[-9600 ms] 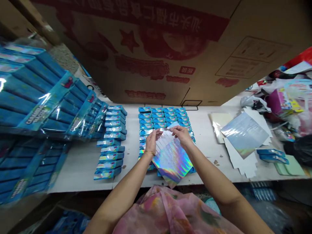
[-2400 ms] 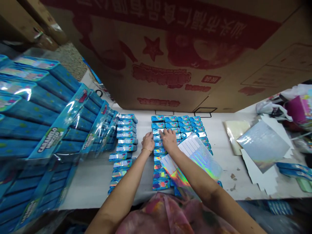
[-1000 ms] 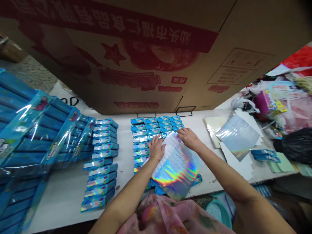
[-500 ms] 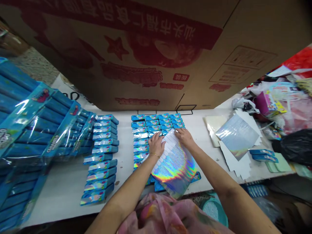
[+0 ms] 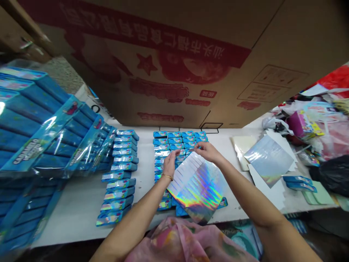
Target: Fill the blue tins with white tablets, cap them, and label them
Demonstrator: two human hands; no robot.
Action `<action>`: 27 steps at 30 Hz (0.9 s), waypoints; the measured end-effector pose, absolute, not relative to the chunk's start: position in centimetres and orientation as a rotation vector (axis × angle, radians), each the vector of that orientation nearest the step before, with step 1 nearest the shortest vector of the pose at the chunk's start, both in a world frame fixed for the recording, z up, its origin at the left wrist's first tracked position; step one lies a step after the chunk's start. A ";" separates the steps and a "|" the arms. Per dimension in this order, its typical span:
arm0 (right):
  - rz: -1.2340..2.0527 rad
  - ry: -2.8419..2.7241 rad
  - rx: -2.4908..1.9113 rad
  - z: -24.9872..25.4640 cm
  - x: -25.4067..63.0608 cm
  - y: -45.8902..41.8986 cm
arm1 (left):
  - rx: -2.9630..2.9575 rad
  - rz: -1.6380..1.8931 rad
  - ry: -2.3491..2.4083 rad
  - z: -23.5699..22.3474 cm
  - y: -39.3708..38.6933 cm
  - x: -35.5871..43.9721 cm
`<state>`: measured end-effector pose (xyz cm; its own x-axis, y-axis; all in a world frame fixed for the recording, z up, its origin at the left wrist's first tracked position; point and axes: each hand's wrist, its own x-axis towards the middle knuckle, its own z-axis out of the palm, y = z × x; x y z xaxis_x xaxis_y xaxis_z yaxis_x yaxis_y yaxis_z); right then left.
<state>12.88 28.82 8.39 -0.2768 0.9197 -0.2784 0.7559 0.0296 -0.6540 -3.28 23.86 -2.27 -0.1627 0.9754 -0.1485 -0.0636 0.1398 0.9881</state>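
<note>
A shiny holographic sheet (image 5: 208,187), its upper-left part plain white with strip-like marks, lies tilted over rows of small blue boxes (image 5: 174,140). At the sheet's upper-left edge is my left hand (image 5: 169,163), fingers stretched out above the boxes and holding nothing I can see. Beyond the sheet's top corner, my right hand (image 5: 208,151) has its fingertips pinched together over the boxes. Whatever is between those fingertips is too small to make out. Both hands hide some of the boxes, and the sheet covers others.
A large cardboard carton (image 5: 174,83) stands behind the boxes. To the left are a column of blue boxes (image 5: 124,165) and bagged blue packs (image 5: 49,134). Another shiny sheet (image 5: 268,158) lies on white sheets at right, near two blue boxes (image 5: 298,183) and a black bag (image 5: 335,171).
Both hands have come away from the sheet's upper part; my left fingers have straightened and my right fingertips are raised. More of the white area shows. The whole view has shifted slightly.
</note>
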 end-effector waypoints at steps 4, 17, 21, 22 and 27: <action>1.529 -1.658 -1.641 4.8 9.4 29.3 | 0.667 1.302 1.291 -1.2 23.3 -6.5; 1.503 -1.703 -1.654 -0.5 0.2 31.0 | 0.562 1.399 1.537 -4.2 26.1 -13.6; 1.187 -1.894 -1.729 -1.5 -1.7 32.7 | 0.615 1.469 1.641 -5.9 28.2 -15.0; 1.096 -1.938 -1.752 -1.6 -2.0 33.2 | 0.621 1.471 1.658 -6.3 28.7 -15.2; 0.864 -2.080 -1.873 -1.9 -2.9 34.6 | 0.636 1.462 1.704 -7.9 30.8 -15.6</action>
<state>-2.94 34.65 -1.93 -0.1690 0.9599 -0.2237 0.8357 0.0193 -0.5488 -15.64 30.83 -7.88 -0.5654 0.7894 -0.2392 -0.1162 0.2109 0.9706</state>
